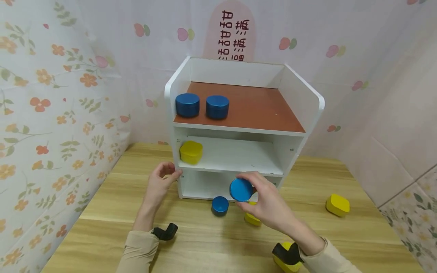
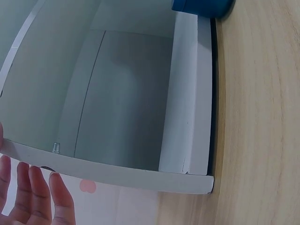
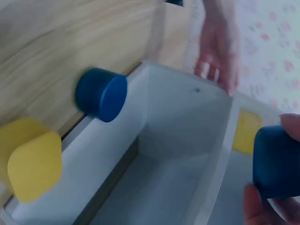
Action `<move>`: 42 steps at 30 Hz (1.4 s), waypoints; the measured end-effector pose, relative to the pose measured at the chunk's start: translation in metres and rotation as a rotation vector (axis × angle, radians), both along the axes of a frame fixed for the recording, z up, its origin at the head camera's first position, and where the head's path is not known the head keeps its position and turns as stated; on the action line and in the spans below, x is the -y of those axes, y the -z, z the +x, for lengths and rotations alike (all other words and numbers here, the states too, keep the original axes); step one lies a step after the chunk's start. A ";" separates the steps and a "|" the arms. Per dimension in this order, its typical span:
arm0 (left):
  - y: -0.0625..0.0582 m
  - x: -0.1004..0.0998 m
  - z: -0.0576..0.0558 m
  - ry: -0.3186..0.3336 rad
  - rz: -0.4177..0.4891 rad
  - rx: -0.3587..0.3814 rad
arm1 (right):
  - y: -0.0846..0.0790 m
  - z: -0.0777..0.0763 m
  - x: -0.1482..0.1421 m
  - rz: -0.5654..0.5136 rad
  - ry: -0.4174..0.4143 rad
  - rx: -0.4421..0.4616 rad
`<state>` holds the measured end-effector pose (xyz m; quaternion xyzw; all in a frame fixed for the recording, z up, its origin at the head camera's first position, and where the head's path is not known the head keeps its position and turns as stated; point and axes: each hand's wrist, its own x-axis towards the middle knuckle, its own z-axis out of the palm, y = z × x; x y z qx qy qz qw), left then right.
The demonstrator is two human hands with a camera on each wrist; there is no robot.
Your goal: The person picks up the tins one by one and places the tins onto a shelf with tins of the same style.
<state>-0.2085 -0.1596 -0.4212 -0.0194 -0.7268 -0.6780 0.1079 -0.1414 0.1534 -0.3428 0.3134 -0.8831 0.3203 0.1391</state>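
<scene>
My right hand [image 1: 268, 201] pinches a round blue tin [image 1: 241, 189] between thumb and fingers, in front of the bottom compartment of a white shelf unit [image 1: 235, 171]. The tin's flat face points toward the head camera. At the unit's left side panel, my left hand [image 1: 162, 180] holds the front edge, thumb at the front and fingers along the outside. Two more round blue tins, one at the left wall [image 1: 187, 105] and one beside it [image 1: 217, 107], stand on the brown top. A yellow squarish tin [image 1: 191, 152] sits at the left of the middle shelf.
On the wooden table before the unit stands a blue tin [image 1: 220, 206]. Beside it a yellow tin [image 1: 252, 218] is partly hidden by my right hand. Another yellow tin [image 1: 337, 205] lies farther right, and one [image 1: 288, 265] is under my right wrist. Patterned curtains surround the table.
</scene>
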 end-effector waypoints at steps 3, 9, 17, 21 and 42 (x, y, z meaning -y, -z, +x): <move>-0.001 0.001 0.000 0.000 0.004 0.018 | -0.013 -0.007 0.001 0.028 -0.066 -0.001; 0.000 0.002 0.001 -0.015 0.010 0.008 | -0.031 -0.017 0.003 0.067 -0.145 0.046; 0.001 0.001 0.002 -0.009 -0.005 -0.015 | -0.055 -0.030 -0.006 0.135 -0.215 0.041; 0.001 0.001 0.003 -0.017 0.000 -0.023 | -0.086 -0.038 -0.012 0.119 -0.223 0.016; 0.002 -0.001 0.001 -0.008 -0.004 -0.031 | -0.179 -0.062 -0.016 0.070 -0.045 0.124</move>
